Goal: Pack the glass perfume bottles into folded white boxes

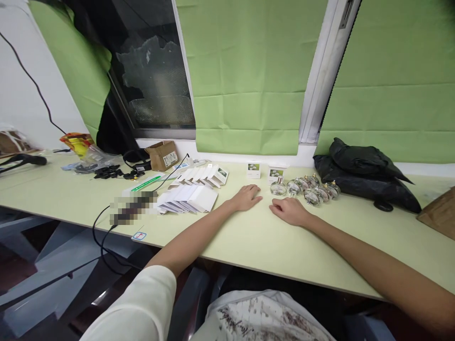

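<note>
My left hand (247,198) lies on the table with its fingers stretched out, holding nothing. To its right rests my right hand (289,211), its fingers curled in and no object showing in them. Just beyond the right hand are several round glass perfume bottles (313,196), grouped together, and one bottle (278,187) stands a little apart at their left. Behind that bottle is an upright small white box (276,174) with a flower picture. A similar white box (253,171) stands beyond my left hand. Left of that hand, flattened white cartons (188,199) lie in overlapping rows.
Black plastic bags (366,175) sit at the right, near a cardboard box (437,213). An opened brown carton (162,155) stands by the window. Black cables (101,227) hang over the front edge of the pale table (245,246). Small black parts (108,172) lie at the left.
</note>
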Tool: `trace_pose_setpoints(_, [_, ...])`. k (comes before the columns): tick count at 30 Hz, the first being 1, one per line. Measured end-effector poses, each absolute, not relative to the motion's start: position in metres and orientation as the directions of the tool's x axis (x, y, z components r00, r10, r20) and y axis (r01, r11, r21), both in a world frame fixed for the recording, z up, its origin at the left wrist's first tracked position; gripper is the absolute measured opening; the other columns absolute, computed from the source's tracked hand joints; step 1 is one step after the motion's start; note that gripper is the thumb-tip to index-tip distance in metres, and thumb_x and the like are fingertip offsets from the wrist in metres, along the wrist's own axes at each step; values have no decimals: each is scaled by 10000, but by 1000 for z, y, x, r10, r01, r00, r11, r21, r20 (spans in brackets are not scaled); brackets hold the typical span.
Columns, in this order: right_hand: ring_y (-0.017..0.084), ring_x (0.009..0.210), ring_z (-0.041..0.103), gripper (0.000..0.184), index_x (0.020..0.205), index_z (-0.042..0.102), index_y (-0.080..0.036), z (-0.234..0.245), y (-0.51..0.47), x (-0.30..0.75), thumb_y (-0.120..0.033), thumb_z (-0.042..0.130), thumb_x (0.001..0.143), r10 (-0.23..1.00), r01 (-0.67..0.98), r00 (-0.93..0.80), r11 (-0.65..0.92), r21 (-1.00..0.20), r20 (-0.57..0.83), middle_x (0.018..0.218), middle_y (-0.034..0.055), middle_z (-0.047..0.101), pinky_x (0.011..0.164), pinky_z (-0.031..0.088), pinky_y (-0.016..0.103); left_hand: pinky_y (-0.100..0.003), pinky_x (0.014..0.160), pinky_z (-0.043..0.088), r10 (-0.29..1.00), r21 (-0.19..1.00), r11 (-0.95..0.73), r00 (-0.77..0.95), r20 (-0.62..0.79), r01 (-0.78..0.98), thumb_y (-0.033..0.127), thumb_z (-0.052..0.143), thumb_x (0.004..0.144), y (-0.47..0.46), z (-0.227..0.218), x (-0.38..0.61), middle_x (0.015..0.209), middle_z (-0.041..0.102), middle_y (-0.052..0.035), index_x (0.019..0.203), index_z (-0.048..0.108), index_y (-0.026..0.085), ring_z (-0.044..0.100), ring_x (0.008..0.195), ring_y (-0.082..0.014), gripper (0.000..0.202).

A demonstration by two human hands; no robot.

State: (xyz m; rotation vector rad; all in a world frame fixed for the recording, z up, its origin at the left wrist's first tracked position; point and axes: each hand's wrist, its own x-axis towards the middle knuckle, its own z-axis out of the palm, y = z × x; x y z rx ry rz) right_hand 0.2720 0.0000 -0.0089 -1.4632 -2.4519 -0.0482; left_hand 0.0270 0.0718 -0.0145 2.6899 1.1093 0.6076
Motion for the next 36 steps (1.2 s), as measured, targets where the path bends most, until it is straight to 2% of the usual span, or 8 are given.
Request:
trace_pose_setpoints(15, [168,640,553,325,765,547,-221,-4,-1,280,-408,484,1022,782,756,-574,620,-209,242,685,7,640,646,280,289,-505,1207,363,702,308,-712,641,310,631,541,439,1044,70,-15,23,1499,543,-159,1408,559,178,480,1409,-327,528])
trace_pose_setpoints(27, [173,675,559,322,795,550,-224,-8,-2,280,-417,470,1039,827,801,-484,550,-237,286,712,8,633,636,268,280,-501,1214,356,695,316,-719,643,321,619,555,425,1050,73,-17,20,1524,528,-153,1410,562,189,470,1428,-319,531])
trace_pose_setpoints(36, [172,678,563,299,813,567,-222,-5,-3,281,-404,486,1036,842,802,-453,529,-280,294,708,3,624,642,291,272,-498,1214,363,702,388,-711,622,348,586,568,494,1022,76,-18,17,1507,554,-132,1378,602,220,490,1417,-320,509])
